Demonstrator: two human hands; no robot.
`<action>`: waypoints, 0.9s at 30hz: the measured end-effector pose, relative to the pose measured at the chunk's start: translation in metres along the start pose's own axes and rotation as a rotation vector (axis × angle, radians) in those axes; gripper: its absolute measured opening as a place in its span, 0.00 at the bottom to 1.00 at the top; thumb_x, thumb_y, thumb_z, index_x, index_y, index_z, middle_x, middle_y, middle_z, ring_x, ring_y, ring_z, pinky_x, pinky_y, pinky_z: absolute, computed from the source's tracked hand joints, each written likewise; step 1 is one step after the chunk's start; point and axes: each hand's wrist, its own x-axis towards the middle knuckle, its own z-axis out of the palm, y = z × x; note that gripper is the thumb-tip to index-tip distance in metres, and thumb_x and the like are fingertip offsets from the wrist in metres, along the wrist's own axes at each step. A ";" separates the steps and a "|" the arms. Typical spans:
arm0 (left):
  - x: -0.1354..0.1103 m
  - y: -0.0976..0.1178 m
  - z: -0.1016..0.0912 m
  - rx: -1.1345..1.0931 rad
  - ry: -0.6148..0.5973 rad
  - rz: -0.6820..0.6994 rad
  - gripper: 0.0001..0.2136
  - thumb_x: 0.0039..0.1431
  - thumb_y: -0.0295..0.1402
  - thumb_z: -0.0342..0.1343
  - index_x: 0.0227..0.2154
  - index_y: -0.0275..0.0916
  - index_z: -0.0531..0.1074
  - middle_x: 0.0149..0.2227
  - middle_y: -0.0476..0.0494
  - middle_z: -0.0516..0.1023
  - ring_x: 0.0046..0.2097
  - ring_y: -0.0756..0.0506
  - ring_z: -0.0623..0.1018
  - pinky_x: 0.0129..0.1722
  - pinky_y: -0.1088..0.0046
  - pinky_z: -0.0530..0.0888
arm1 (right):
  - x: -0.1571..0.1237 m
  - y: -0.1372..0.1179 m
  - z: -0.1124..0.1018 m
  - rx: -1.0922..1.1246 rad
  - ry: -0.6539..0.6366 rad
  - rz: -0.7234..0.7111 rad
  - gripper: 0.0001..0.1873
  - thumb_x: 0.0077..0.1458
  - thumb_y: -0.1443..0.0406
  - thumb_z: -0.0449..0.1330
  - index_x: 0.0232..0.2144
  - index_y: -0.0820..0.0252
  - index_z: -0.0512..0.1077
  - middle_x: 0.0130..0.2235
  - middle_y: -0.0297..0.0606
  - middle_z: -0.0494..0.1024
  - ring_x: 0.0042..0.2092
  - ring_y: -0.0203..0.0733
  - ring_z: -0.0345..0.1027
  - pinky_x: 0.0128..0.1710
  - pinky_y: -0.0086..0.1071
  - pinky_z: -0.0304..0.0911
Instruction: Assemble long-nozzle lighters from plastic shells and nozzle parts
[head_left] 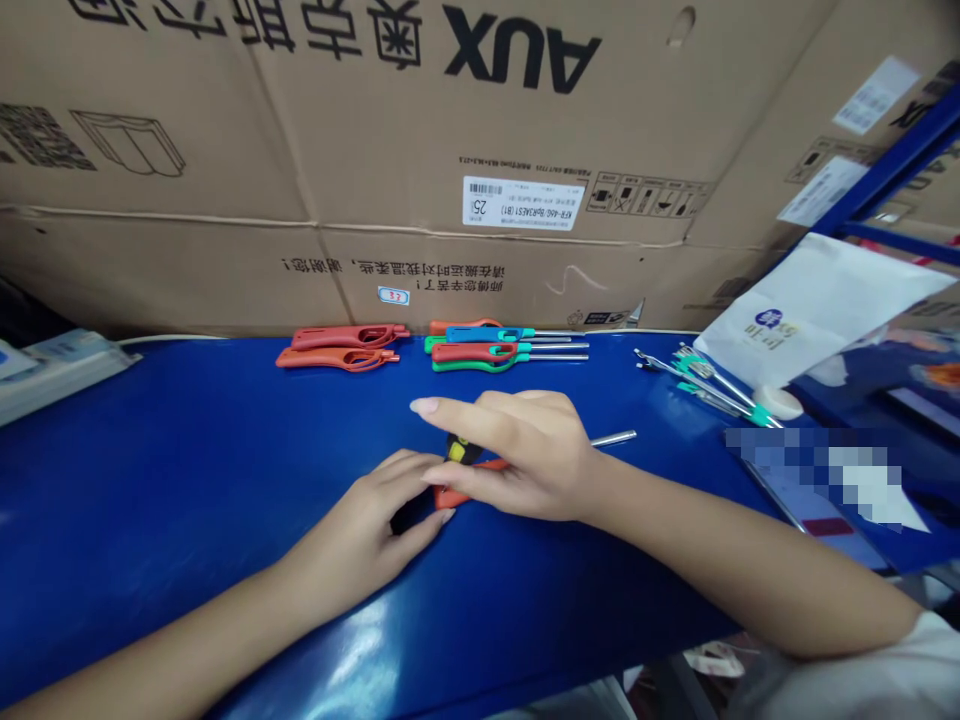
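Observation:
An orange long-nosed lighter (451,497) lies on the table in front of me, its metal tube (615,438) showing beyond my right wrist. My left hand (397,510) is closed around the lighter's handle end, with the thumb at its near side. Over the lighter, my right hand (525,450) grips a short black-and-yellow screwdriver (459,450) between thumb and fingers; its index finger is stretched out to the left. The screwdriver's tip and the middle of the lighter are hidden by my right hand.
Against a large cardboard box (375,180) lie red and orange lighter bodies (341,345) and several tubed lighters (480,350). To the right are metal tubes with green parts (720,385), a white bag (817,300), a tape roll (778,402) and a phone (810,500). A white power strip (67,375) sits left.

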 end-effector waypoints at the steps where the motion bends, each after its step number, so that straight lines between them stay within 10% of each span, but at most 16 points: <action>1: 0.000 0.000 0.000 0.004 -0.004 -0.001 0.10 0.69 0.31 0.55 0.51 0.43 0.74 0.49 0.44 0.79 0.51 0.43 0.78 0.52 0.63 0.76 | 0.001 -0.001 -0.002 0.020 -0.028 0.002 0.21 0.69 0.60 0.56 0.60 0.63 0.67 0.40 0.36 0.82 0.37 0.34 0.75 0.34 0.28 0.70; 5: 0.001 0.000 -0.001 0.035 -0.012 -0.010 0.12 0.68 0.33 0.55 0.52 0.42 0.74 0.51 0.42 0.80 0.53 0.40 0.77 0.54 0.61 0.76 | 0.007 -0.002 -0.008 0.261 -0.187 0.106 0.23 0.71 0.69 0.46 0.65 0.62 0.61 0.61 0.43 0.74 0.53 0.35 0.73 0.50 0.31 0.73; 10: 0.001 0.000 -0.001 0.045 0.001 0.022 0.12 0.68 0.31 0.56 0.52 0.43 0.74 0.46 0.44 0.81 0.47 0.43 0.79 0.48 0.64 0.77 | 0.005 0.003 -0.007 0.029 0.027 0.060 0.16 0.64 0.56 0.63 0.49 0.59 0.74 0.38 0.34 0.83 0.35 0.34 0.76 0.39 0.27 0.73; 15: 0.002 0.002 -0.002 0.058 0.001 0.011 0.12 0.68 0.32 0.56 0.52 0.40 0.73 0.52 0.41 0.79 0.54 0.41 0.77 0.54 0.62 0.76 | 0.012 0.000 -0.016 0.302 -0.206 0.118 0.21 0.71 0.69 0.47 0.63 0.68 0.64 0.58 0.46 0.77 0.56 0.36 0.73 0.54 0.29 0.69; 22: 0.001 0.002 -0.003 0.049 -0.001 0.042 0.12 0.68 0.30 0.56 0.53 0.43 0.72 0.49 0.46 0.80 0.49 0.44 0.78 0.51 0.65 0.76 | 0.005 -0.002 -0.007 -0.008 0.076 0.065 0.12 0.64 0.57 0.63 0.43 0.59 0.76 0.29 0.30 0.80 0.29 0.32 0.73 0.33 0.25 0.69; 27: 0.003 0.004 -0.003 0.048 -0.005 0.023 0.10 0.68 0.31 0.56 0.50 0.40 0.73 0.51 0.42 0.79 0.53 0.42 0.77 0.53 0.62 0.75 | 0.008 -0.005 -0.014 0.310 -0.196 0.152 0.22 0.72 0.66 0.44 0.64 0.60 0.63 0.52 0.42 0.79 0.51 0.36 0.75 0.50 0.30 0.71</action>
